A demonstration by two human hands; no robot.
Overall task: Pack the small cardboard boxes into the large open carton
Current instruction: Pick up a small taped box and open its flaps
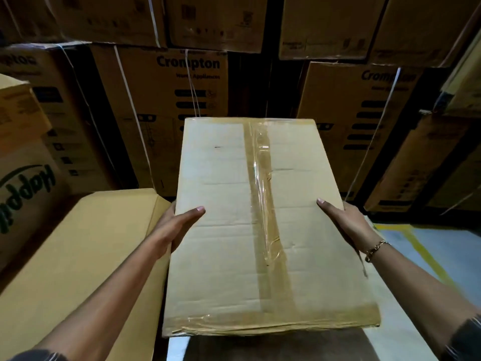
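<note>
Sealed box [229, 243], tape [263, 199] along its top seam, held level in mid-air. The left hand [179, 225] and right hand [347, 220] pinch opposite long edges, thumbs flat on top and fingers hidden beneath, probably to share the load and keep it square. A tan carton [86, 243], likely the destination, lies just beside its left edge. Printed stacks [182, 95] stand behind.

Behind stands a wall of stacked brown cartons [171, 105], dim and mostly in shadow. Several are printed "Crompton" in dark letters and bound with thin white straps [131, 106]. At the left edge is a carton with green lettering [23, 178], turned upside down. At the lower right, the pale grey floor [447, 243] carries a yellow line [429, 256].
</note>
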